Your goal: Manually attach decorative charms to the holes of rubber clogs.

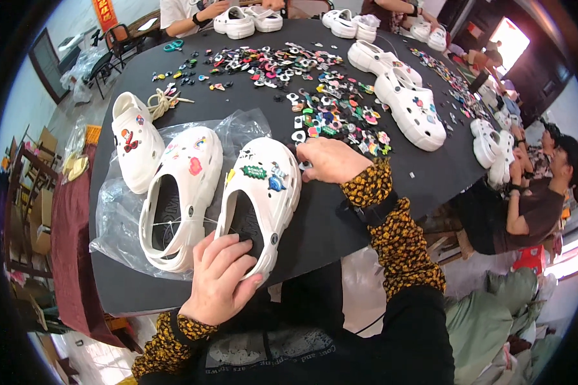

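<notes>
A white clog (268,168) with a green speech-bubble charm (255,172) and a blue charm (276,183) on its upper lies before me, toe pointing away. My left hand (221,276) grips it at the heel, fingers in the foot opening and thumb along the outer side. Beside its toe, on the right, my right hand (334,162) is closed, its fingertips close against the shoe's side; what they pinch is mostly hidden. Just left lies a second clog (202,146) with a red charm (194,167); a thin tie runs between the two.
Another decorated clog (137,144) and a cream cord (164,101) lie at the left, by a clear plastic bag (119,218). Loose charms (347,109) are heaped mid-table. More white clogs (412,109) lie to the right. Co-workers (542,199) sit around the black table (327,228).
</notes>
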A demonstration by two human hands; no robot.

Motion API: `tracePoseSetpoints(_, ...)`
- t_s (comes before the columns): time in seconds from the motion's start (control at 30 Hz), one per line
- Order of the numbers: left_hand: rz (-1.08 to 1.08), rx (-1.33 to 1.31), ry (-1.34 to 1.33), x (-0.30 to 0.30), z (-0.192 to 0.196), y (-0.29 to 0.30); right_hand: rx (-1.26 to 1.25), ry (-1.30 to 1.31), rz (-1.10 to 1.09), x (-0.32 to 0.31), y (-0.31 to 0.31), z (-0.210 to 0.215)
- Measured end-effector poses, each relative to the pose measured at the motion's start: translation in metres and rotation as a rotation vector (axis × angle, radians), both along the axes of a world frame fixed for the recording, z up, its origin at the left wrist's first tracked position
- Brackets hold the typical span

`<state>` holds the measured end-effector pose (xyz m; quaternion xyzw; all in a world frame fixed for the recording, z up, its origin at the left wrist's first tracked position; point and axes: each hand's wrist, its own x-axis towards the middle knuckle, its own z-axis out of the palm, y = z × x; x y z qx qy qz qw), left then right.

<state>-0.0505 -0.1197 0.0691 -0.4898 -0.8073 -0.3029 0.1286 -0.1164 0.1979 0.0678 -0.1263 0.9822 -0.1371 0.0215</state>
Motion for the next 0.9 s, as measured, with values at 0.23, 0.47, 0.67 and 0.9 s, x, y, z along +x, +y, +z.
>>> tracePoseSetpoints(0.23,-0.024,0.025,0.042,-0.005,-0.01,-0.001,-0.221,0.139,-0.008,-0.013,0.006,0.016)
tracePoseSetpoints(0.47,-0.051,0.063,0.062,-0.008,-0.015,0.002,-0.747,0.276,-0.103,-0.019,0.009,0.01)
tracePoseSetpoints(0.67,-0.037,0.053,0.066,-0.007,-0.013,0.002,-1.094,0.084,-0.299,-0.03,0.031,-0.013)
tracePoseSetpoints(0.9,-0.017,0.054,0.068,-0.005,-0.016,0.002,-1.177,-0.002,-0.332,-0.029,0.041,-0.021)
